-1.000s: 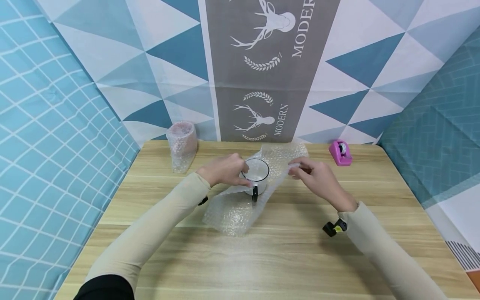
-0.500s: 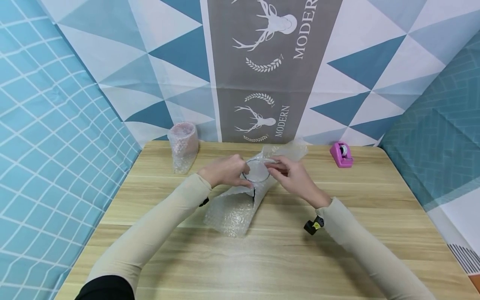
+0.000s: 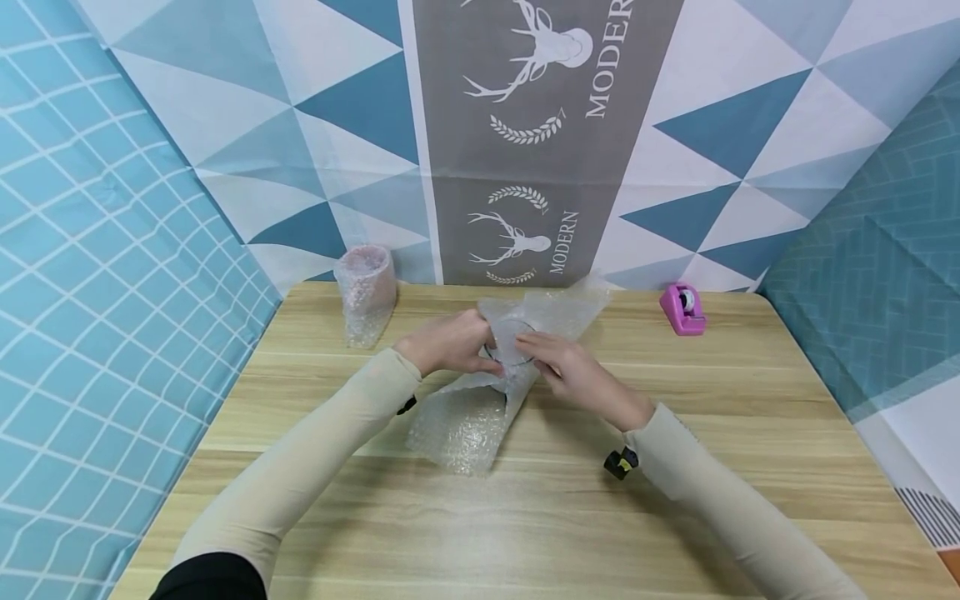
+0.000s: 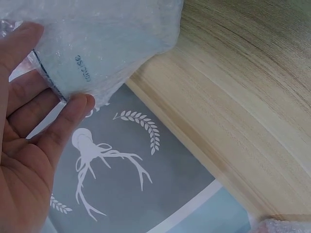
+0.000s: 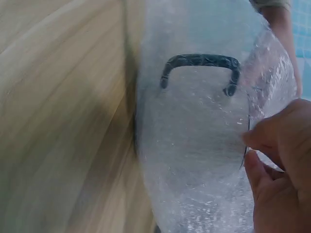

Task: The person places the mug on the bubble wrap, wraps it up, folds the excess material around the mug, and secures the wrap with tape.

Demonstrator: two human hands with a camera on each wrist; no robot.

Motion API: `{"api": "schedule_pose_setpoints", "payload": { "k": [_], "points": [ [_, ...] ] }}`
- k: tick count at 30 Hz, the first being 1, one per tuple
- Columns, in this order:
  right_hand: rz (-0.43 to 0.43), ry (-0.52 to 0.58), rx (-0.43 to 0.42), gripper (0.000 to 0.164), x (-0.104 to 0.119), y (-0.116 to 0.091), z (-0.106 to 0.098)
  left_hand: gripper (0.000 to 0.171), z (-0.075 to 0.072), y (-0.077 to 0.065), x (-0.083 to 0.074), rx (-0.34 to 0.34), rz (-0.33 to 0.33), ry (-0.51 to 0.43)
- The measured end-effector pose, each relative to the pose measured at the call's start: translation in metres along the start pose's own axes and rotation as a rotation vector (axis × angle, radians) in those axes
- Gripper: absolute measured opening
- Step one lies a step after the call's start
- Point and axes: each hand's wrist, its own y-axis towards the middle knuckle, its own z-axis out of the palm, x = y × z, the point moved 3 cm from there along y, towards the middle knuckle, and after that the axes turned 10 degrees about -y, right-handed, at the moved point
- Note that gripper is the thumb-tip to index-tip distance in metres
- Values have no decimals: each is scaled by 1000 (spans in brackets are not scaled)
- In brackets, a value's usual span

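Note:
A white mug [image 4: 80,70] with a thin dark rim and small lettering stands in a sheet of bubble wrap [image 3: 459,427] at the middle of the table. My left hand [image 3: 453,343] grips it by the rim, fingers inside the mouth. Through the wrap, the right wrist view shows the mug's dark handle [image 5: 204,60]. With thumb and fingertips at the rim, my right hand [image 3: 573,367] pinches the wrap, which is drawn over the handle side and across part of the mouth. One loose end of the sheet spreads toward me, another toward the back edge.
At the back left stands a pinkish cylindrical thing wrapped in bubble wrap [image 3: 367,292]. A pink tape dispenser [image 3: 682,309] sits at the back right of the wooden table [image 3: 525,525]. Patterned cloth [image 3: 345,108] hangs behind and at both sides.
My right hand has brought the wrap's edge leftward from beside the mug, over the handle and onto the mouth. My left hand has stayed at the rim.

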Motion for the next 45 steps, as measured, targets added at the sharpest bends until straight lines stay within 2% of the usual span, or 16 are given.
{"api": "schedule_pose_setpoints", "payload": {
  "k": [4, 9, 16, 20, 29, 33, 39, 45],
  "points": [
    [-58, -150, 81, 64, 7, -1, 2, 30, 0, 0, 0, -19, 33, 6],
    [-103, -331, 131, 81, 11, -3, 5, 26, 1, 0, -1, -20, 65, 5],
    [-148, -518, 216, 71, 14, 2, 7, 21, 1, -1, -3, -9, 59, -12],
    [-209, -592, 224, 61, 15, 6, 6, 20, 0, -2, -2, -10, 52, -10],
    [-373, -637, 99, 50, 13, 14, 8, 20, 0, 0, -1, -9, 72, -6],
    [-413, -639, 116, 42, 11, 16, 12, 21, 1, 0, 0, -3, 59, 9],
    [-390, -566, 163, 33, 10, 23, 14, 29, 0, 1, 1, -37, 61, -5],
    [-391, -538, 201, 33, 8, 26, 16, 39, 0, -1, 2, -68, 80, -12]
  ]
}}
